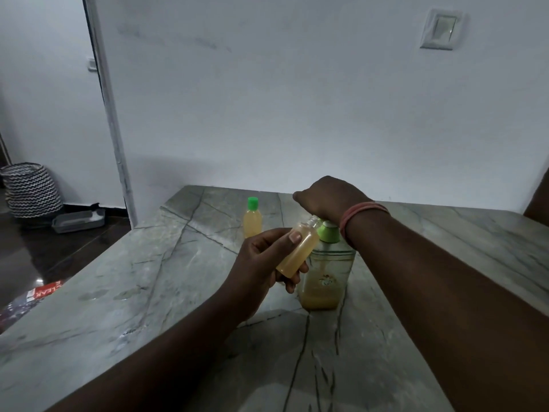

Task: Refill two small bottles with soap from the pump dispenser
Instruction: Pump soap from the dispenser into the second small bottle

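Observation:
My left hand grips a small uncapped bottle of yellow soap, tilted with its open neck up against the pump's nozzle. My right hand rests palm down on top of the pump dispenser, a clear bottle with a green collar and yellow soap low in its base. The pump head is hidden under that hand. A second small bottle, filled with yellow soap and closed with a green cap, stands upright behind on the marble table.
A white wall runs along the table's far edge, with a switch plate high on the right. On the dark floor at left are a zigzag-patterned basket, a grey tray and a red printed item.

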The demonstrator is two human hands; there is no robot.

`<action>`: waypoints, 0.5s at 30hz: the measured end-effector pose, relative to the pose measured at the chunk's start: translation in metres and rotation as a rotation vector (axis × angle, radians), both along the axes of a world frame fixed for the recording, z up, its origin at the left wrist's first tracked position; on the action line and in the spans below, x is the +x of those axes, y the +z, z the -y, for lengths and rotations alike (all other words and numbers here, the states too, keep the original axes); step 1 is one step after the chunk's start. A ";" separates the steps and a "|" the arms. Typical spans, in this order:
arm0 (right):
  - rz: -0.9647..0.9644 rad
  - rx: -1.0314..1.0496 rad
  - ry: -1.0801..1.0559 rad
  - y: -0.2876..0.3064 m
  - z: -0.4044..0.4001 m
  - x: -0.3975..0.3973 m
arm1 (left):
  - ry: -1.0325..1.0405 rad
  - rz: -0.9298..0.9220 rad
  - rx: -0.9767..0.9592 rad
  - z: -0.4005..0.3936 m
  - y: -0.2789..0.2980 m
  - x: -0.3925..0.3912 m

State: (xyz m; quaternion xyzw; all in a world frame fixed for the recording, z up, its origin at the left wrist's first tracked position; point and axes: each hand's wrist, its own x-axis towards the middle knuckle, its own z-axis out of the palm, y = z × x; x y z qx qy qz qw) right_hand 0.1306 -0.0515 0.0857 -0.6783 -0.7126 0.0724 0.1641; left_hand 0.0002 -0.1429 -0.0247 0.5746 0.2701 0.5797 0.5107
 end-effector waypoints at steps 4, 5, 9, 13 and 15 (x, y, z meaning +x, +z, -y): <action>0.067 -0.012 0.012 0.003 0.001 -0.002 | 0.001 -0.017 0.003 0.002 0.001 0.001; 0.085 -0.014 0.022 0.004 0.001 -0.003 | 0.002 -0.021 0.005 0.002 0.002 0.001; 0.049 0.023 0.029 0.004 -0.001 -0.001 | 0.005 -0.029 0.002 0.002 0.001 -0.001; 0.020 -0.007 0.045 0.002 0.004 0.001 | 0.016 -0.023 0.004 0.001 -0.001 0.000; 0.028 -0.015 0.049 0.002 0.005 0.001 | 0.015 -0.018 0.002 0.000 -0.001 0.000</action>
